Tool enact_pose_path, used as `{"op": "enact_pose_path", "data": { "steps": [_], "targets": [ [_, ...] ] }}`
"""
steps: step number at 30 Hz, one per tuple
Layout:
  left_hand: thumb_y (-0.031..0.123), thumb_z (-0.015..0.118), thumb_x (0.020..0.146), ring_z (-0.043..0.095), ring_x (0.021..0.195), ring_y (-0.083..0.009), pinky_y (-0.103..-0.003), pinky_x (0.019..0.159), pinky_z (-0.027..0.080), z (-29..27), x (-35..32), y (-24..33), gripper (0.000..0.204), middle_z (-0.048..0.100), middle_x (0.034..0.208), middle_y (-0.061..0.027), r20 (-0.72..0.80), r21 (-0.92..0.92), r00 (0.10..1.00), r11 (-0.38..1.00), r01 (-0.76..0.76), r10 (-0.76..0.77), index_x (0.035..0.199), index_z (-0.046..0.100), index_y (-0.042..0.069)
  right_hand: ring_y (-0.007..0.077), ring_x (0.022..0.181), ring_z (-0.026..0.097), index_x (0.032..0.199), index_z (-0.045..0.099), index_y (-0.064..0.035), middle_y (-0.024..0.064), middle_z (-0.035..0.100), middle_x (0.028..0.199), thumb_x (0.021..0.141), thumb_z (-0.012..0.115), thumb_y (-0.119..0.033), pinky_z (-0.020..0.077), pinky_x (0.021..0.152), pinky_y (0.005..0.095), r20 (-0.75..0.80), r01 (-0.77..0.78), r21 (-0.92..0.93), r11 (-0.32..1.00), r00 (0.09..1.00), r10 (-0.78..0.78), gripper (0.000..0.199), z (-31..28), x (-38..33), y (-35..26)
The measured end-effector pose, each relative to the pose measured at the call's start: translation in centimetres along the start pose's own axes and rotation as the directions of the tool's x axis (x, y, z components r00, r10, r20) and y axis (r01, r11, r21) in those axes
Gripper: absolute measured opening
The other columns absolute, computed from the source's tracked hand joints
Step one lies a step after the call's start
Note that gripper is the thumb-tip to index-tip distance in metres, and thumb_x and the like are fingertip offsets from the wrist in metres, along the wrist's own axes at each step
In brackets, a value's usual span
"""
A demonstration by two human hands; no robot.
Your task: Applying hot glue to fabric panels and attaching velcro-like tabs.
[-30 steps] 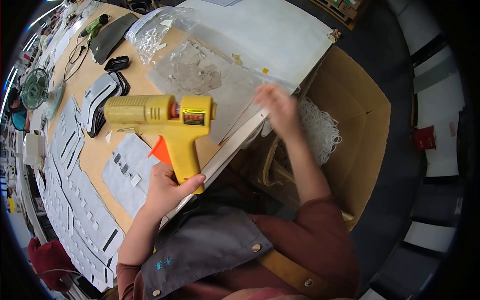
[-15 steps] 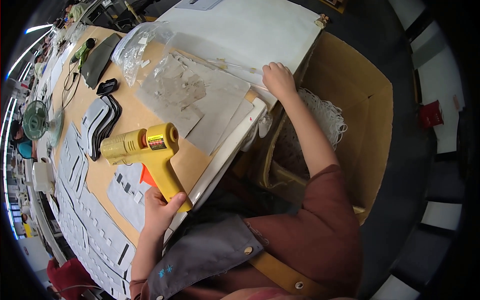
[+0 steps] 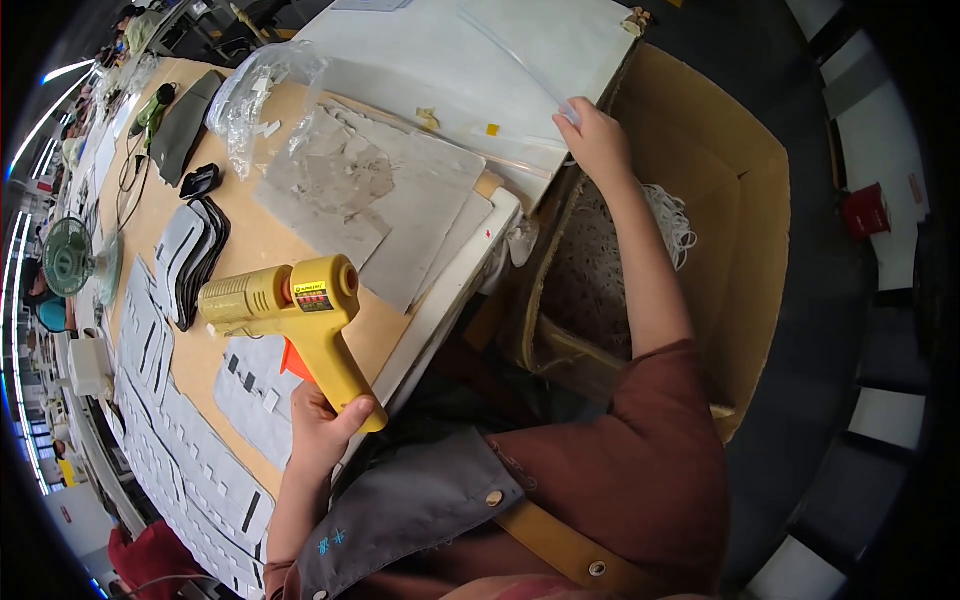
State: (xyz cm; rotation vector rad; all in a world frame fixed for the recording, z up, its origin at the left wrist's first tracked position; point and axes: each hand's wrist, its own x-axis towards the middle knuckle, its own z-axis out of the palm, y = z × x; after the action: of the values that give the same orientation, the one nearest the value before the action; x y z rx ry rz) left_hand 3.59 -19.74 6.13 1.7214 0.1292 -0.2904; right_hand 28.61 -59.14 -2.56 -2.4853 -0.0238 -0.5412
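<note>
From the head camera, looking down on the bench [image 3: 250, 250]: the person seems to be between glue passes, fetching the next piece while the tool waits.

The left hand [image 3: 325, 432] is wrapped tight around the grip of the yellow glue gun [image 3: 290, 305], thumb pressed against the handle. The gun stands over the bench's near edge, barrel level and pointing away to the person's left, above a grey cut piece [image 3: 250, 385] with dark slots.

The right hand [image 3: 598, 138] reaches out to the bench's far right corner, beside the open cardboard box [image 3: 740, 230]. Its fingers are curled down onto the edge of a clear plastic sheet [image 3: 520, 60] lying over the white sheets there; whether it pinches the sheet or only presses on it, I cannot tell.

Mid-bench lie grey sheets [image 3: 370, 190] smeared with old glue, a crumpled clear bag [image 3: 255, 100] behind them, and a stack of grey and black cut pieces [image 3: 195, 260] left of the gun.

I judge the next move calls for drawing that sheet towards the gun without dragging the white sheets along, the nozzle kept off the sleeve.
</note>
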Motion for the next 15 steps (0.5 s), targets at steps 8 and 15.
{"op": "enact_pose_path", "data": {
  "steps": [8,15],
  "targets": [
    [0.040,0.081,0.083,0.059,0.072,-0.0102,-0.026,0.065,0.047,0.6,-0.5,0.3,0.043,0.064,0.081,-0.0022,0.047,0.029,0.998,0.999,0.040,-0.042,0.091,0.064,0.001,0.0429,0.093,0.065,0.099,0.061,0.0016,0.0243,0.068,0.095,0.088,0.063,-0.019,0.0533,0.082,0.0495,0.164,-0.060,-0.148,0.987,0.983,0.085,0.024,4.3,0.0,3.2],
    [0.026,0.079,0.086,0.060,0.070,-0.0084,-0.025,0.064,0.047,0.6,-0.9,0.3,0.030,0.067,0.079,-0.0023,0.038,-0.015,0.999,1.000,0.012,-0.011,0.090,0.066,0.000,0.0392,0.093,0.066,0.097,0.064,-0.0015,0.0221,0.069,0.098,0.086,0.066,-0.022,0.0535,0.080,0.0472,0.044,-0.143,-0.021,0.990,0.989,0.144,0.023,3.9,2.1,2.8]
  ]
}}
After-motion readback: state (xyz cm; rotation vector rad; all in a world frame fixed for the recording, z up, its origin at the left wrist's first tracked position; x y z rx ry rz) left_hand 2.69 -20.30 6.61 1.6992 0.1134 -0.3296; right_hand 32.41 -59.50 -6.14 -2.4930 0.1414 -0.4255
